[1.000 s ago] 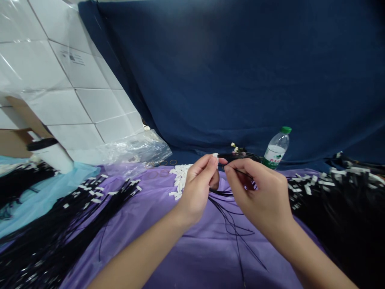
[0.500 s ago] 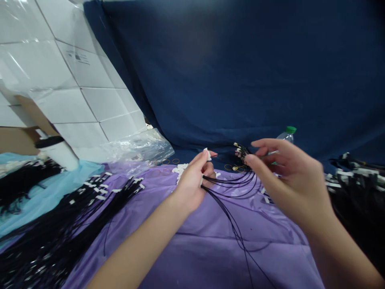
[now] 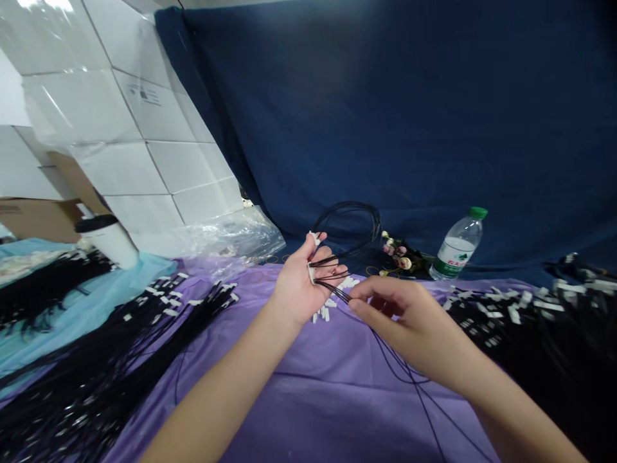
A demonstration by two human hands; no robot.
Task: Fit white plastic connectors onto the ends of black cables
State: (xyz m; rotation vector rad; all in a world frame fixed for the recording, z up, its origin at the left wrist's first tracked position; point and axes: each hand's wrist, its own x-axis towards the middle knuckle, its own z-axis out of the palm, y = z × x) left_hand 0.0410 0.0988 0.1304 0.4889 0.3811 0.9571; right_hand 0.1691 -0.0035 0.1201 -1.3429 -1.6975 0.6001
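My left hand (image 3: 303, 280) is turned palm up at the middle, holding a bundle of thin black cords (image 3: 332, 257). A white strip (image 3: 311, 273) lies against the cords in its palm, and a small white piece (image 3: 314, 238) sits between the thumb and forefinger. Part of the bundle arcs up in a loop (image 3: 357, 204) behind the fingers. Thumb and fingertips of my right hand (image 3: 393, 312) are closed on the cords just right of the palm. Below that hand, loose cord ends hang over the purple cloth (image 3: 332, 411).
Piles of black cords with white ends lie at left (image 3: 96, 360) and right (image 3: 525, 334). Small white pieces (image 3: 322, 313) lie past my left hand. A bottle (image 3: 457, 247), flowers (image 3: 400, 254) and a lidded cup (image 3: 113, 241) stand behind. White boxes (image 3: 130, 167) and a blue curtain (image 3: 385, 116) close off the back.
My right hand has moved left and down and closed on the cords by my left palm. Part of the bundle now loops upward behind my left fingers. The view has shifted slightly.
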